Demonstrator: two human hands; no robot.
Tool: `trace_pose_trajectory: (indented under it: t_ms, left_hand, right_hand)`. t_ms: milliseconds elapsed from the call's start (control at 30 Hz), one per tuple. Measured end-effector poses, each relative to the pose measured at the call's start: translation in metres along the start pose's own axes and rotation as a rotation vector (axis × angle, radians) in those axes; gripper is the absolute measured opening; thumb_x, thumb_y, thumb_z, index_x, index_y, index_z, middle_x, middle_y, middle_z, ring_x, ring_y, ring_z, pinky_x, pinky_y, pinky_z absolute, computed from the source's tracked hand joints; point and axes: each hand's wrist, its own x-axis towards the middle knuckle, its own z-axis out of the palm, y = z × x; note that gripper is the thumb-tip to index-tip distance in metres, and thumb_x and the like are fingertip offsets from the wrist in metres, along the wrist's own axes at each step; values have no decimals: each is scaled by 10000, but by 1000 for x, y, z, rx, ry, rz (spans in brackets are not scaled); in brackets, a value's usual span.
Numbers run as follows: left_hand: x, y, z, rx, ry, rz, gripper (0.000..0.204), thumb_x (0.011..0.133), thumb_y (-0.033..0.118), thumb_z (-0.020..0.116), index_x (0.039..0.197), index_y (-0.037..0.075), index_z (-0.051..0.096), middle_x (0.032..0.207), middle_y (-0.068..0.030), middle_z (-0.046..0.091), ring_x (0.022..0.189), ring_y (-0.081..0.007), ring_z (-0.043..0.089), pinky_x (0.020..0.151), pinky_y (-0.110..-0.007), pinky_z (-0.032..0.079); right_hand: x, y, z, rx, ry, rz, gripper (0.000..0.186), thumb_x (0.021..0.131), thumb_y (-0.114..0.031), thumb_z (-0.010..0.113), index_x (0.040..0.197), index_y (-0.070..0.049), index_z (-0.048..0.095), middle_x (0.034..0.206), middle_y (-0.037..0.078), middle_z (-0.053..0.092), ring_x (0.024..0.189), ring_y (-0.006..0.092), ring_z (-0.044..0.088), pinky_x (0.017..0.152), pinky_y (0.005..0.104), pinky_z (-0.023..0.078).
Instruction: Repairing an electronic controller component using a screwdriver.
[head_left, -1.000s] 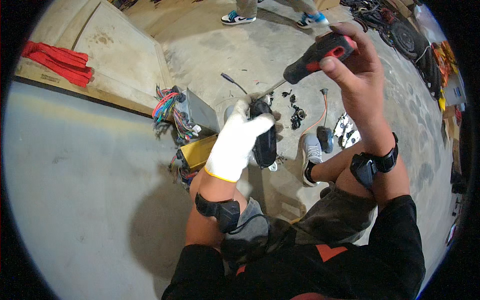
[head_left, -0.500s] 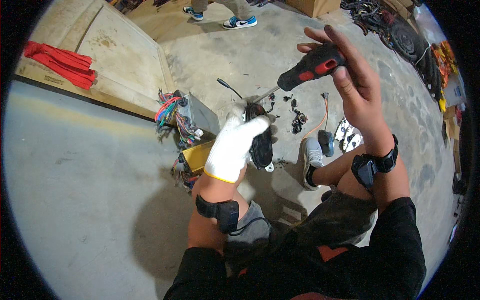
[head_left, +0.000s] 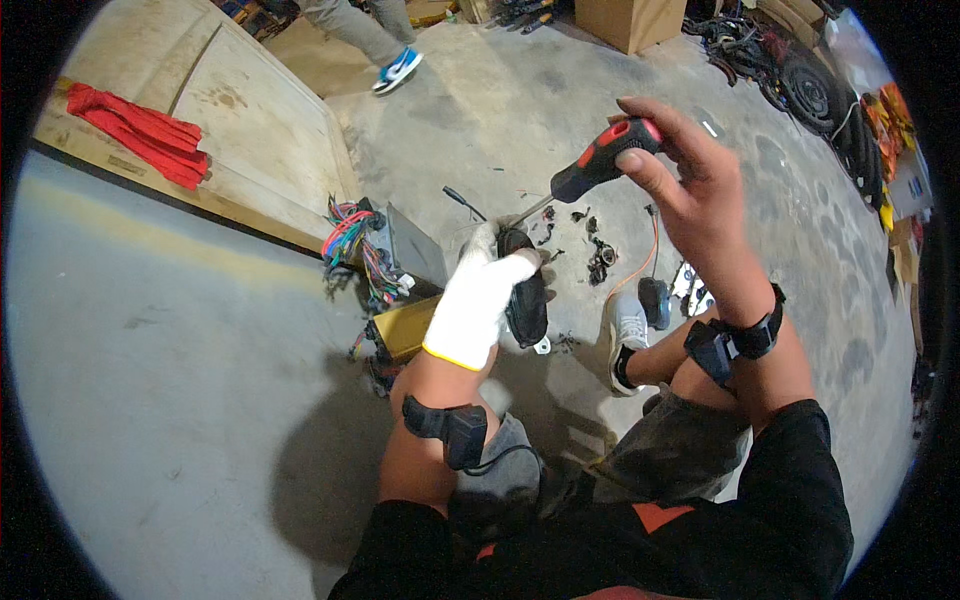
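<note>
My left hand (head_left: 474, 300), in a white glove with a yellow cuff edge, is closed around an elongated black part (head_left: 527, 303) with a small metal tab at its near end. What kind of part it is I cannot make out. Bare, my right hand (head_left: 692, 170) grips the butt of a black and red screwdriver (head_left: 604, 160) between thumb and fingers. The screwdriver slants down to the left, and its shaft reaches the far end of the black part beside my gloved fingers. The tip itself is hidden there.
Left of my hands stand a grey metal box (head_left: 415, 245) with coloured wires and a yellow box (head_left: 404, 328). A red cloth (head_left: 140, 135) lies on a pale panel. Small black pieces (head_left: 601, 258) are scattered on the floor. Beyond are a cardboard box (head_left: 630, 22) and a walking person's shoe (head_left: 398, 70).
My right hand has come lower with the screwdriver, whose handle is turned and tilted differently. The left hand still holds the black part. The other person has stepped to the left.
</note>
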Motion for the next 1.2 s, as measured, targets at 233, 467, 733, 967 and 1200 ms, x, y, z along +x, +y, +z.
trace_pose_trajectory:
  t_ms: [233,467,733,967,1200]
  left_hand:
    - [0,3,2,-5,22,-26,470,843,35,643,1267,13,442,977,-149,638,822,-260,665,702,-418,595]
    - [-8,6,6,86,-4,2,505,840,65,635,1307,14,447,976,-126,641,814,-231,665,679,-362,572]
    - [-12,5,14,68,64,-61,484,826,59,649,1271,17,464,970,-122,627,790,-231,652,688,-363,568]
    - [-10,8,12,-20,60,-58,493,835,52,646,1288,23,454,981,-128,636,793,-232,654,696,-368,571]
    - [-11,6,10,55,35,0,475,833,14,622,1282,17,467,982,-122,640,810,-244,659,705,-367,568]
  right_hand:
    - [-3,-2,13,408,-90,-278,470,926,-62,620,1379,-20,502,1346,164,570,1196,278,599,995,381,480]
    - [4,-1,-7,409,-211,-154,414,861,-54,715,1254,1,598,1173,120,667,1129,204,612,976,333,482]
    - [5,-14,6,175,15,106,394,750,-160,844,1058,-6,653,940,31,654,844,149,579,818,283,484]
    - [-7,-13,19,235,-146,-169,522,912,-68,658,1392,-31,455,1267,137,627,1158,231,605,984,355,481]
    - [-3,-7,-2,402,-226,-14,408,893,-55,695,1261,-7,525,1187,137,645,1131,212,616,997,352,483]
